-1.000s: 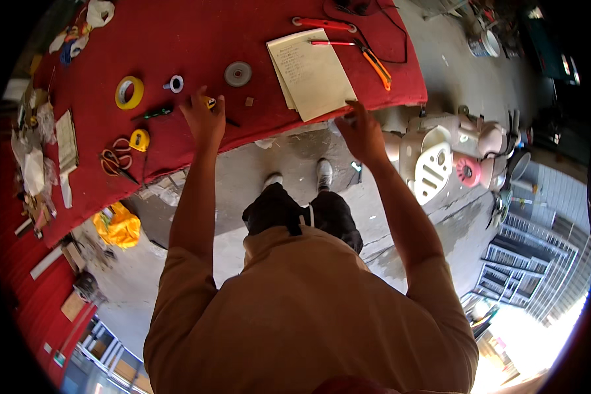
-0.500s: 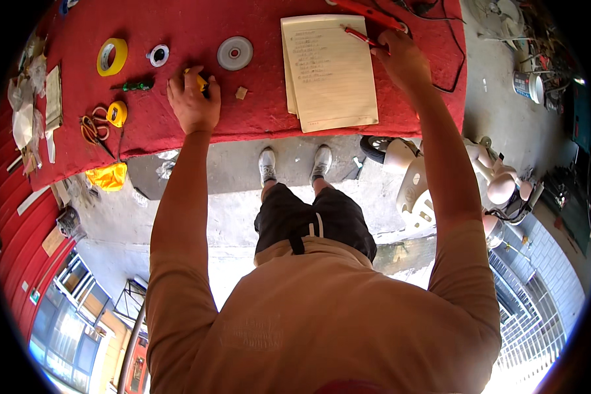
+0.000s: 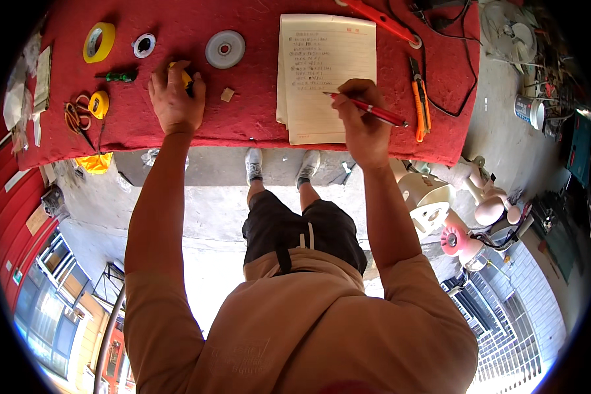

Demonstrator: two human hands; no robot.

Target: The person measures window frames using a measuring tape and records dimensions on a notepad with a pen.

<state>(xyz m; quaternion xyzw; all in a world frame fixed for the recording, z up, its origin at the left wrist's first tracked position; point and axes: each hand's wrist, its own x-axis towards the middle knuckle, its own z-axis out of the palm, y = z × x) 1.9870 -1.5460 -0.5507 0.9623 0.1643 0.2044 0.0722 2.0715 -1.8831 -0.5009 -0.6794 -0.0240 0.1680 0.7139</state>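
Observation:
My right hand (image 3: 366, 131) is closed around a red pen (image 3: 389, 116), its fingers pinched near the writing end. The tip points left over the lower written lines of a notepad (image 3: 328, 125); whether it touches the paper I cannot tell. To the left, my left hand (image 3: 177, 105) rests on the red cloth with its fingers curled over a yellow and black object (image 3: 187, 80), mostly hidden beneath them. A small brown square piece (image 3: 227, 94) lies just right of that hand. Above it sit a pale grey disc (image 3: 214, 54) and a white roll with a dark centre (image 3: 135, 46).
Left on the red-covered table (image 3: 256, 118) lie yellow tape (image 3: 109, 41), a green screwdriver (image 3: 119, 77), a yellow tape measure (image 3: 98, 104) and scissors (image 3: 77, 117). Right of the notepad are an orange utility knife (image 3: 419, 105), a long red tool (image 3: 377, 20) and black cables. A scooter (image 3: 433, 197) stands below.
My right hand has moved down and left from the notepad's upper right, bringing the red pen over the lower writing. The utility knife now shows. My left hand stays on the yellow and black object.

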